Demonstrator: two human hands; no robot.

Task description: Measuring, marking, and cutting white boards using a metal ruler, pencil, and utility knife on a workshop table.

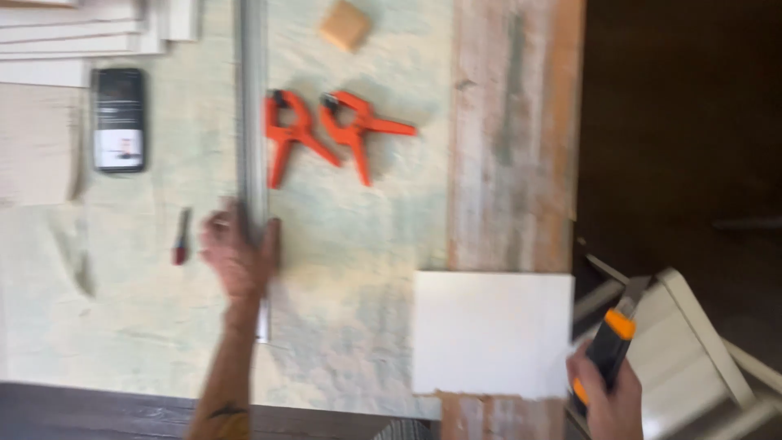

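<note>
Metal ruler (252, 122), long and grey, lies lengthwise on the pale surface (350, 269), and the left hand (239, 253) presses flat on its near end, fingers spread over it. The right hand (607, 395) is clamped around a black and orange utility knife (612, 346), held off the surface's right edge just beside a white square sheet (493, 332). Two orange spring clamps (330, 134) lie right of the ruler; a phone (120, 120) and a small red-tipped tool (181, 238) lie left of it.
</note>
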